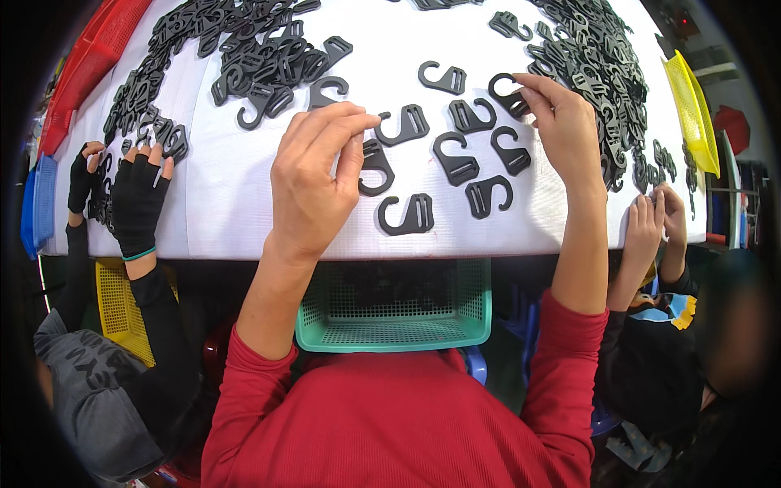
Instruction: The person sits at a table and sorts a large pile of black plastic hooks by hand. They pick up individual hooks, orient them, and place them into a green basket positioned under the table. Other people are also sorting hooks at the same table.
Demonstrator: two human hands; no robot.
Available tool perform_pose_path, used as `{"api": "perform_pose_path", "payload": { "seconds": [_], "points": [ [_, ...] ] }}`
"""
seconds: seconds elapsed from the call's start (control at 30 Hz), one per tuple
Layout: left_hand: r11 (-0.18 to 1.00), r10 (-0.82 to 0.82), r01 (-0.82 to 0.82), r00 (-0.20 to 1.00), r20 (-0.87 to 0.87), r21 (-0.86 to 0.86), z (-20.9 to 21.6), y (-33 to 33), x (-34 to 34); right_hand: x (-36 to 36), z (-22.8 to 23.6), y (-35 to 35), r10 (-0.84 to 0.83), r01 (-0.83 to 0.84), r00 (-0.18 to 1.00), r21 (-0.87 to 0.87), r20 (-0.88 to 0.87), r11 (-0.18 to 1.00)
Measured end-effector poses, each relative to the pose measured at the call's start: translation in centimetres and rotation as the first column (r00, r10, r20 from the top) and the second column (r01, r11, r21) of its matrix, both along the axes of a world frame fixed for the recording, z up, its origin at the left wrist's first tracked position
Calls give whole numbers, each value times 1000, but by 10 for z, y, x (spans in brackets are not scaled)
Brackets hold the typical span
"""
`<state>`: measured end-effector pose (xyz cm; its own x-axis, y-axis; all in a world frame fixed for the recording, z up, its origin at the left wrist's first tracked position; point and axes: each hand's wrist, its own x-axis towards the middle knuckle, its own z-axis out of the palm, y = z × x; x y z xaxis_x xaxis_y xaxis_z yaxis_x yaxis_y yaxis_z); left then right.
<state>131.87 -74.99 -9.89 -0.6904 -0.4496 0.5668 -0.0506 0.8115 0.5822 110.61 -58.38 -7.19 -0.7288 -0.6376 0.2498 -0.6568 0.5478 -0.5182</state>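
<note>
My right hand (561,122) pinches a black plastic hook (514,103) between thumb and fingertips, just above the white table. My left hand (313,175) hovers over the table with its fingers drawn together against the thumb. No hook shows between those fingers. Next to its fingertips lies one slotted hook (413,122), and another hook (373,154) is partly hidden behind the thumb. Several more loose hooks lie between my hands, among them one near the front (419,213) and one in the middle (457,167), turned different ways.
Large heaps of black hooks cover the far left (277,61) and right (590,65) of the table (228,211). Beneath the table edge before me sits a green basket (394,335). Co-workers' hands handle hooks at left (138,195) and right (647,224). A yellow basket (691,114) stands at the right edge.
</note>
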Motion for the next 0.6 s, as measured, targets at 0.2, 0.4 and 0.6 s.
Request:
{"api": "perform_pose_path", "payload": {
  "seconds": [0.2,0.4,0.6],
  "points": [
    [1000,0,0,1000,0,-13,-1,-2,0,13,-1,0,335,-334,928,35,-163,942],
    [1000,-6,5,999,-47,-17,-1,-2,-1,26,-7,-4,358,-340,879,111,-316,934],
    [1000,2,-3,998,-70,-22,-3,-6,0,17,-6,-24,292,-265,914,131,-283,955]
  ]
}}
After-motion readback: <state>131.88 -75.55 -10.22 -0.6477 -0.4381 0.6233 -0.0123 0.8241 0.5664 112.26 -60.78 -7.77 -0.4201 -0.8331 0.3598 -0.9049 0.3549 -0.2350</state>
